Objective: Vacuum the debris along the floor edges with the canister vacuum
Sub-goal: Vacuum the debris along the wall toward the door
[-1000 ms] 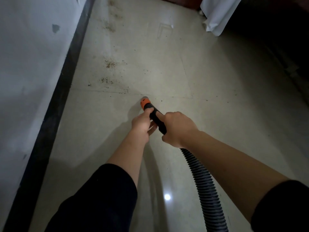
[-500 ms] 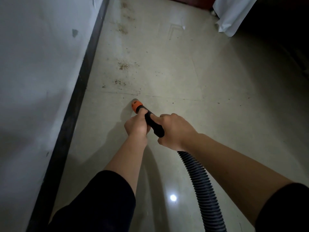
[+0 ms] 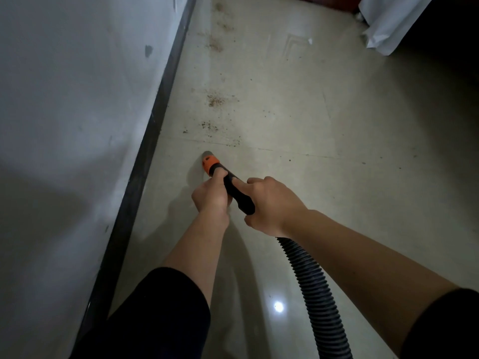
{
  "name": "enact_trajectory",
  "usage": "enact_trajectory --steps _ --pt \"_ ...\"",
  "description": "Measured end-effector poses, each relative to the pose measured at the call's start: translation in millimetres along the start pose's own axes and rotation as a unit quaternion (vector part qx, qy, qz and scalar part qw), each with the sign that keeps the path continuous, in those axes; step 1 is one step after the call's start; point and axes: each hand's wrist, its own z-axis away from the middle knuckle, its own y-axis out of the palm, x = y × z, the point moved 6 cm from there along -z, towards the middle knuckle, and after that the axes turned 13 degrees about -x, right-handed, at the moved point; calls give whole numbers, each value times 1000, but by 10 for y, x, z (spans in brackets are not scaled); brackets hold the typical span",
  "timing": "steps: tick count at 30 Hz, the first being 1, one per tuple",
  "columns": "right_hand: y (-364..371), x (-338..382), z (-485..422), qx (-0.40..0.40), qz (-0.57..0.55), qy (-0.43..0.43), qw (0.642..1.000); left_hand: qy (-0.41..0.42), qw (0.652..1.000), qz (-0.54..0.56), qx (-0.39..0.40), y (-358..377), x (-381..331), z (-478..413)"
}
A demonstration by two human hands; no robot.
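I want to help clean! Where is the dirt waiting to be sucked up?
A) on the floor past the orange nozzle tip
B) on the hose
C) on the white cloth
A: brown debris lies on the floor tiles beyond the orange-tipped nozzle, beside the black baseboard.

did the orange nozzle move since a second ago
Yes. The orange nozzle has slid left across the floor, ending clearly closer to the dark baseboard along the wall.
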Motion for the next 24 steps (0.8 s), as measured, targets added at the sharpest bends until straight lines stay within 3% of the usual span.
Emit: enact_trajectory --steps 24 --pt "231 447 -359 9 -49 -67 996 -5 995 71 -68 -397 -249 -410"
